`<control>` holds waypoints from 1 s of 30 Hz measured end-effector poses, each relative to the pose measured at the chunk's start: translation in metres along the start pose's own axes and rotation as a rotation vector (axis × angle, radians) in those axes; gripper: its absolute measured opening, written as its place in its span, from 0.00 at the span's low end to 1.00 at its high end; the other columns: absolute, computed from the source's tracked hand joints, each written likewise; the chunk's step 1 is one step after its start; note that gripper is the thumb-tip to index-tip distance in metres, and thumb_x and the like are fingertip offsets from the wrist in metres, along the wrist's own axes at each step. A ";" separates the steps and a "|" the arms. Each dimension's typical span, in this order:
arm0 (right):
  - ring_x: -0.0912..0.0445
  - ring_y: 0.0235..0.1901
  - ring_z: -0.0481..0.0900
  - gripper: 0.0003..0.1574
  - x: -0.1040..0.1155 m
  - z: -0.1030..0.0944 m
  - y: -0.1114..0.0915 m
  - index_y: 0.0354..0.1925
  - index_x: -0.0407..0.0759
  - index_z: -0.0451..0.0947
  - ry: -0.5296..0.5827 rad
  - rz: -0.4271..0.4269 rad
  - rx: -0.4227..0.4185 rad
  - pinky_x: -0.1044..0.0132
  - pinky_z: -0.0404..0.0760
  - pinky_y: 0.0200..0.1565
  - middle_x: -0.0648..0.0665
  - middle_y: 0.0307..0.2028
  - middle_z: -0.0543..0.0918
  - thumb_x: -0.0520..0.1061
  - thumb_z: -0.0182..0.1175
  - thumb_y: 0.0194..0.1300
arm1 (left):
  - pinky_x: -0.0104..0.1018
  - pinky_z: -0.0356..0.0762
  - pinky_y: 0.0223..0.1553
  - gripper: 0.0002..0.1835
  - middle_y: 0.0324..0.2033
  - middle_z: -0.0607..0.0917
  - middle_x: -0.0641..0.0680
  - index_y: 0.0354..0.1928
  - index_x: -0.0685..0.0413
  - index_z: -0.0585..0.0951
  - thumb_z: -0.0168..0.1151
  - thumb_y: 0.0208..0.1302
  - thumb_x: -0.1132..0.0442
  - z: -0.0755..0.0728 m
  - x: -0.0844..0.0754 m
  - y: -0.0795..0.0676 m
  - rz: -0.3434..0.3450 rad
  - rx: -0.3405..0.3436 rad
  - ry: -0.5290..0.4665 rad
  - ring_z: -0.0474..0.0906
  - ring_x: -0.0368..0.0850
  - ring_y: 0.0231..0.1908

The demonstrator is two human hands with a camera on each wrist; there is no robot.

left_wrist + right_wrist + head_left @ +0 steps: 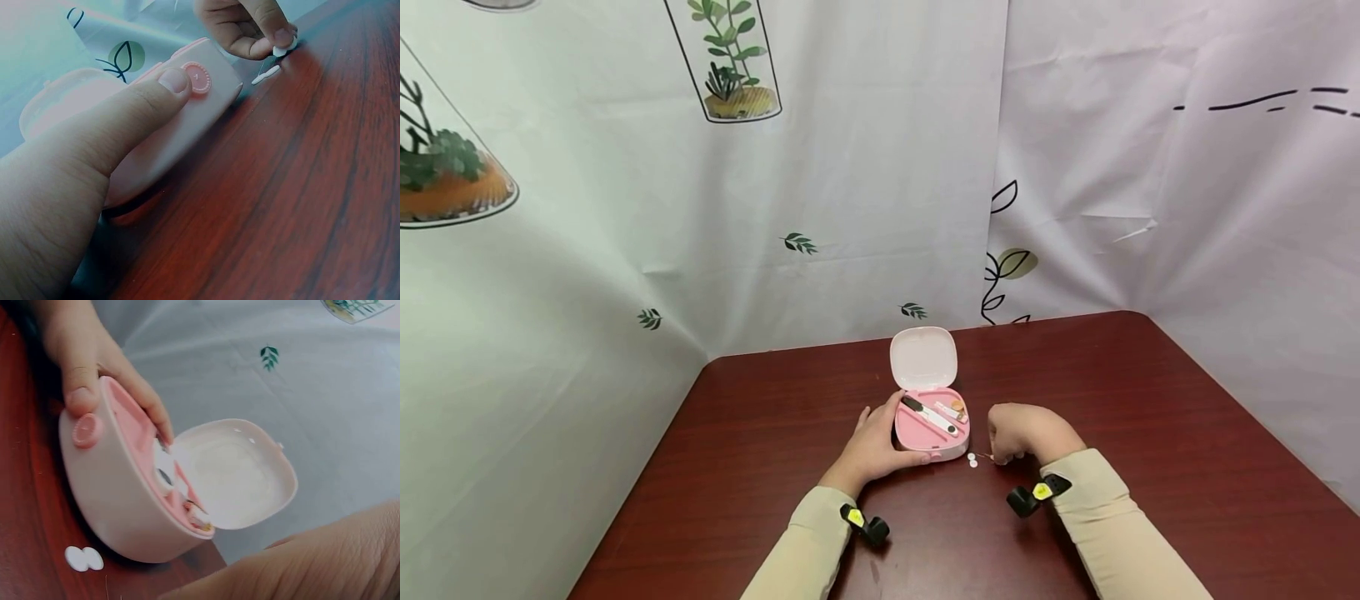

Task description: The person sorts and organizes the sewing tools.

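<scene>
A small pink and white box (pixel 913 433) stands on the table with its white lid (pixel 923 358) raised. My left hand (pixel 872 450) grips its left side, the thumb by the round pink latch (pixel 199 78). Inside lie a white tool with dark ends (pixel 934 418) and a few small items (pixel 955 410). Just right of the box, two small white oval pieces (pixel 77 558) touch each other on the tabletop. Beyond them my right hand (pixel 1026 431) pinches a small white piece (pixel 285 47) close to the table, partly covered by the fingertips. A thin strand shows near it.
The dark red wooden table (pixel 760 467) reaches back to a pale printed cloth (pixel 865 167), which hangs behind it and along both sides. Each sleeve cuff carries a black wrist camera (pixel 874 531).
</scene>
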State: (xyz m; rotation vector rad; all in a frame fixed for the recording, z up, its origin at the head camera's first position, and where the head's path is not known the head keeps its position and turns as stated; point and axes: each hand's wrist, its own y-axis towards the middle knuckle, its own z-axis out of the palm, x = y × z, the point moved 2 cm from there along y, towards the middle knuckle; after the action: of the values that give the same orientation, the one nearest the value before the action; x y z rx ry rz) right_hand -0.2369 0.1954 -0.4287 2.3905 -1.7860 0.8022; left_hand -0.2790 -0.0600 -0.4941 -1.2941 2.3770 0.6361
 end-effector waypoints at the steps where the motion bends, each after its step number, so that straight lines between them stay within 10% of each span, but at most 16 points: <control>1: 0.59 0.14 0.64 0.17 -0.001 -0.002 -0.001 0.11 0.46 0.72 -0.005 -0.003 -0.009 0.68 0.60 0.18 0.54 0.11 0.68 0.29 0.63 0.44 | 0.62 0.46 0.73 0.64 0.68 0.73 0.46 0.78 0.41 0.55 0.72 0.42 0.24 0.000 0.000 0.000 0.002 -0.001 0.001 0.68 0.44 0.68; 14: 0.55 0.25 0.72 0.07 -0.014 -0.031 -0.002 0.25 0.44 0.77 -0.009 -0.032 -0.221 0.63 0.71 0.28 0.49 0.23 0.76 0.34 0.60 0.53 | 0.62 0.45 0.74 0.64 0.69 0.73 0.51 0.78 0.44 0.55 0.73 0.43 0.27 -0.001 0.001 0.000 0.006 0.007 0.017 0.68 0.48 0.69; 30: 0.58 0.29 0.72 0.05 0.031 -0.022 0.007 0.34 0.43 0.81 -0.019 -0.326 -0.469 0.64 0.75 0.33 0.53 0.27 0.75 0.34 0.63 0.60 | 0.61 0.46 0.74 0.64 0.69 0.72 0.49 0.79 0.43 0.54 0.72 0.44 0.26 0.001 0.001 0.000 -0.014 0.017 0.028 0.68 0.47 0.69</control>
State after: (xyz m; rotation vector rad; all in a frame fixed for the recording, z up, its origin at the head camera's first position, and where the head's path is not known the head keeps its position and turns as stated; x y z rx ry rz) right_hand -0.2449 0.1733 -0.3984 2.2749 -1.3415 0.2845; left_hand -0.2795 -0.0600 -0.4952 -1.3198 2.3885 0.5957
